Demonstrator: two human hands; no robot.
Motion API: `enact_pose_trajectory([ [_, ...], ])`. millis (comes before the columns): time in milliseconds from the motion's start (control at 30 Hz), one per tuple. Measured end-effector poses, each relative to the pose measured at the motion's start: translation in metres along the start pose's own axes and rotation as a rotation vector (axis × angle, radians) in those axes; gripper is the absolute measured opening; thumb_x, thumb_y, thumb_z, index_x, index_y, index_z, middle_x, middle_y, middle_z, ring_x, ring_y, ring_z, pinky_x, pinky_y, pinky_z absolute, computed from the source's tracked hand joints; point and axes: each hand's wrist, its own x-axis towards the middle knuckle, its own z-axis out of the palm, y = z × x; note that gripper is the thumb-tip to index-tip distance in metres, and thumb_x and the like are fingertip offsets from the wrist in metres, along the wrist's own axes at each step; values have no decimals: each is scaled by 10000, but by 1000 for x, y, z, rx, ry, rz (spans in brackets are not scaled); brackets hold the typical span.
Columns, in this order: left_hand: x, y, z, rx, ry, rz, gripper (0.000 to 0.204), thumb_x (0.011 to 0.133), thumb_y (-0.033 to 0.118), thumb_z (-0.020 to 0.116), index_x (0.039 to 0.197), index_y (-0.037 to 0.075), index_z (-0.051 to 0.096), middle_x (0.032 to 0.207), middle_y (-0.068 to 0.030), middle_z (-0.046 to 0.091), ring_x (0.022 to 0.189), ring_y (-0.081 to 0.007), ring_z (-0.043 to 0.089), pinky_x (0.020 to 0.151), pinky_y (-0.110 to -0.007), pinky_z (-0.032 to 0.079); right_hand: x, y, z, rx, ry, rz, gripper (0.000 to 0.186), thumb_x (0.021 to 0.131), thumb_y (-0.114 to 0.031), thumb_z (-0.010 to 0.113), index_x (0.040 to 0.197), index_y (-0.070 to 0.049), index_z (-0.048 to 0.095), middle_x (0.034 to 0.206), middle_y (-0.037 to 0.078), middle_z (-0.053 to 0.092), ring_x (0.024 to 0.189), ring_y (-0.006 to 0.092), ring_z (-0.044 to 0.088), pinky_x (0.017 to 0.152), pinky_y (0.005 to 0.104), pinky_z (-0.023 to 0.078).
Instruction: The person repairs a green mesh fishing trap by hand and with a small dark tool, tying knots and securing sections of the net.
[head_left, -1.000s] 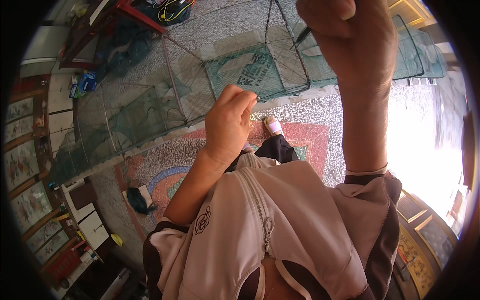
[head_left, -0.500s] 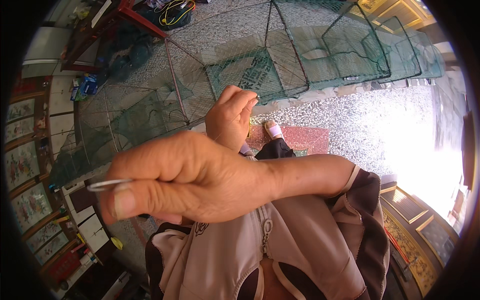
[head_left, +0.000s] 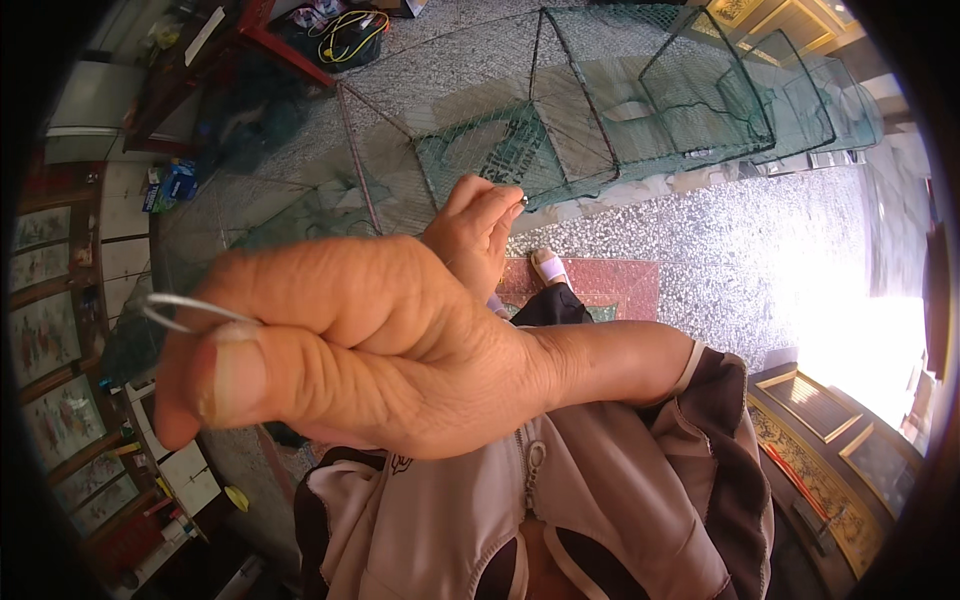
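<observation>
My right hand (head_left: 370,350) reaches across to the left, large and close in the view. Its thumb and bent forefinger pinch a thin, pale loop (head_left: 190,301), like stiff line or wire, that sticks out past the fingertips. Farther off, my left hand (head_left: 472,235) is partly hidden behind the right one. Its thumb and forefinger are pressed together over a tiny thing at their tips, too small to name. Beyond that hand a long green net trap (head_left: 490,150) with dark rectangular frames stretches across the floor.
A foot in a light sandal (head_left: 548,268) rests by a red floor panel (head_left: 630,283). Red wooden furniture (head_left: 290,52) and a dark container with a yellow cord (head_left: 350,35) stand at the upper left. A blue-green box (head_left: 172,186) lies near the cabinets. Bright light floods the right.
My right hand has come closer and shifted a little left, and more of the pale loop shows. My left hand has moved slightly right, its pinch still closed.
</observation>
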Motion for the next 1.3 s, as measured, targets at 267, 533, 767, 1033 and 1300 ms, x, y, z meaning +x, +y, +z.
enact_pose_trajectory([
  [267,1,1,-13,111,-162,-34,149,865,61,613,1008,24,630,863,-121,593,664,-249,585,580,-323,459,7,-56,-8,-186,194,13,214,985,-257,494,986,-44,512,666,-24,492,532,36,441,472,195,356],
  [533,7,-10,-4,154,-15,167,75,845,10,571,905,43,540,804,-110,550,696,-314,574,578,-380,461,-27,-108,-73,-1562,-47,-502,132,785,-89,690,909,-73,648,858,89,574,757,144,529,616,244,421],
  [767,11,-13,-8,136,-151,27,62,923,70,515,908,18,545,795,-108,558,617,-229,596,549,-324,461,-109,-65,-126,-2006,132,61,129,736,-118,719,847,-92,658,754,41,594,692,221,589,588,334,471],
  [1033,14,-18,-7,58,-182,-60,111,942,104,507,902,10,549,797,-73,563,519,-145,576,457,-264,456,-125,-35,-149,-1863,477,213,74,811,-156,652,842,-93,627,768,65,599,644,290,616,555,383,490],
  [1300,13,-18,-7,42,-179,-51,105,939,100,513,905,8,551,811,-76,568,534,-146,588,443,-263,455,-112,-25,-157,-1973,462,37,156,784,-161,693,905,-99,617,778,66,614,648,275,627,537,357,495],
])
